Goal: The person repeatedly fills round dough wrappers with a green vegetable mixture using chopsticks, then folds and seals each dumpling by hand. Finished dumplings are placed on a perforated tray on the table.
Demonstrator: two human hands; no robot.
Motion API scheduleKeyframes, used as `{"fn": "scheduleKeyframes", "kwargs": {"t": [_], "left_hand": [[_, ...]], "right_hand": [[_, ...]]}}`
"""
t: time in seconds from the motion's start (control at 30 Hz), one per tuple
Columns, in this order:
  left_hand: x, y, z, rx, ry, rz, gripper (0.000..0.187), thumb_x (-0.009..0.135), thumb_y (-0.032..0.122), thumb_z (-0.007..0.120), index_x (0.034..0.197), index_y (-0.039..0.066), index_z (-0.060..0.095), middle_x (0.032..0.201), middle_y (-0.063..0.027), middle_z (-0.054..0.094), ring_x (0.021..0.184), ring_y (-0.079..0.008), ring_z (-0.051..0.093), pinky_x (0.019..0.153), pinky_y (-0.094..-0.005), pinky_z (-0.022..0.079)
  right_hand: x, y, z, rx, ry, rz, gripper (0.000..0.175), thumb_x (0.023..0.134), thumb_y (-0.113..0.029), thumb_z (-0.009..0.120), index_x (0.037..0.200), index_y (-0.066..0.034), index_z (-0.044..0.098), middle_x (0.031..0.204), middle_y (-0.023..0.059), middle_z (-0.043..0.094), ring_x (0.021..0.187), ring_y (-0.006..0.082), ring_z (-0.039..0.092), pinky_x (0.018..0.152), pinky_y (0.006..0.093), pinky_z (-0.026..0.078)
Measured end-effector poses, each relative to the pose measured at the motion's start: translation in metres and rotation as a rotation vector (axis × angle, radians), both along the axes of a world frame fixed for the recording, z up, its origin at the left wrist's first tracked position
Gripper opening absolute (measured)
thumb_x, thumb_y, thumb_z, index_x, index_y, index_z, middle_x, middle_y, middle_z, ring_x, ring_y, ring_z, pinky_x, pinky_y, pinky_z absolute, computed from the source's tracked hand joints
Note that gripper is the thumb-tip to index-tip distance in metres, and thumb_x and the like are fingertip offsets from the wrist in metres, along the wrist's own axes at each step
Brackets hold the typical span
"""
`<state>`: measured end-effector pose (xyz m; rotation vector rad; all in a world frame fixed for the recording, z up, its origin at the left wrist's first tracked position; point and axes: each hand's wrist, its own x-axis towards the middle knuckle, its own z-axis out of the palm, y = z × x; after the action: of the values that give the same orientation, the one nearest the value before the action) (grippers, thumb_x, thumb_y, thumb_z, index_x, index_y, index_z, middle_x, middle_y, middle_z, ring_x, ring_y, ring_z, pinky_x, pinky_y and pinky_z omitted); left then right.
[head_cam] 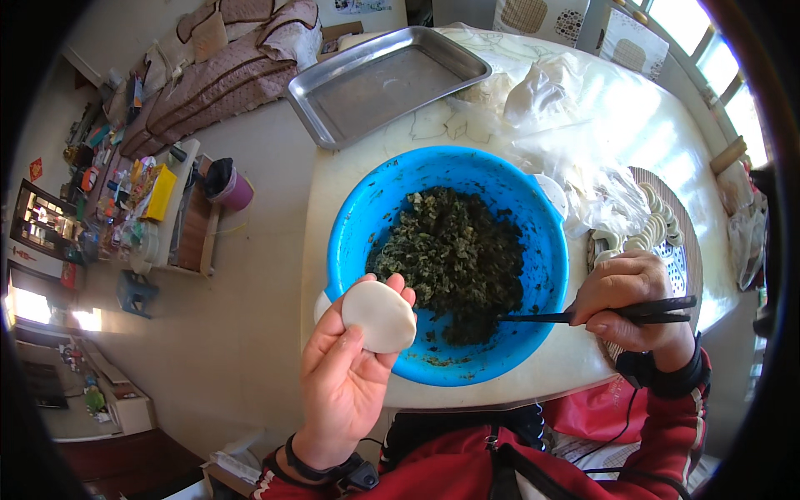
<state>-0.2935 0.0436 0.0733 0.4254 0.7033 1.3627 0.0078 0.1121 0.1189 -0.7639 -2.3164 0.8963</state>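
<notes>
A round, pale dough wrapper (379, 317) rests on the fingers of my left hand (353, 369), with the thumb pressing its lower left edge, at the near left rim of a blue plastic basin (447, 378). Dark green chopped filling (456, 262) lies in the basin. My right hand (625, 300) grips a pair of dark chopsticks (656, 310) over the basin's right side, their tips touching the filling. Behind that hand, several shaped dumplings (653, 228) sit on a round ribbed mat (690, 250), partly hidden by the hand and a plastic bag.
A rectangular metal tray (387, 87) lies at the table's far left. Crumpled clear plastic bags (581, 162) spread behind the basin to the right. The table's edge (306, 250) runs along the left, with a purple bin (234, 190) on the floor beyond.
</notes>
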Motion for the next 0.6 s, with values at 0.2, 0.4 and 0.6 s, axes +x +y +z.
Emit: {"fn": "scheduleKeyframes", "kwargs": {"t": [0.2,0.4,0.6], "left_hand": [[-0.001,0.001,-0.002,-0.011,-0.005,-0.001,0.044,0.099,0.003,0.035,0.142,-0.004,0.034,0.143,-0.0262,0.040,0.134,-0.0374,0.040,0.110,-0.0444,0.038],[-0.005,0.000,0.004,0.013,-0.013,0.005,0.045,0.098,0.003,0.035,0.143,-0.003,0.033,0.144,-0.0262,0.038,0.135,-0.0371,0.039,0.110,-0.0437,0.038],[-0.007,-0.002,0.007,0.073,-0.028,0.018,0.045,0.096,0.000,0.036,0.141,-0.007,0.033,0.145,-0.0281,0.036,0.137,-0.0365,0.036,0.112,-0.0435,0.037]], "right_hand": [[-0.002,-0.002,-0.010,-0.102,-0.044,-0.062,0.021,0.090,-0.023,0.063,0.082,-0.0049,0.069,0.072,0.0092,0.067,0.062,0.0247,0.066,0.058,0.0316,0.051],[-0.003,-0.011,-0.021,-0.272,0.091,-0.168,0.034,0.095,-0.026,0.057,0.081,0.0017,0.069,0.075,0.0119,0.069,0.065,0.0220,0.069,0.062,0.0301,0.055],[-0.008,-0.035,-0.042,-0.787,0.455,-0.584,0.047,0.101,-0.037,0.045,0.090,0.0055,0.061,0.078,0.0194,0.068,0.066,0.0305,0.071,0.060,0.0342,0.060]]}}
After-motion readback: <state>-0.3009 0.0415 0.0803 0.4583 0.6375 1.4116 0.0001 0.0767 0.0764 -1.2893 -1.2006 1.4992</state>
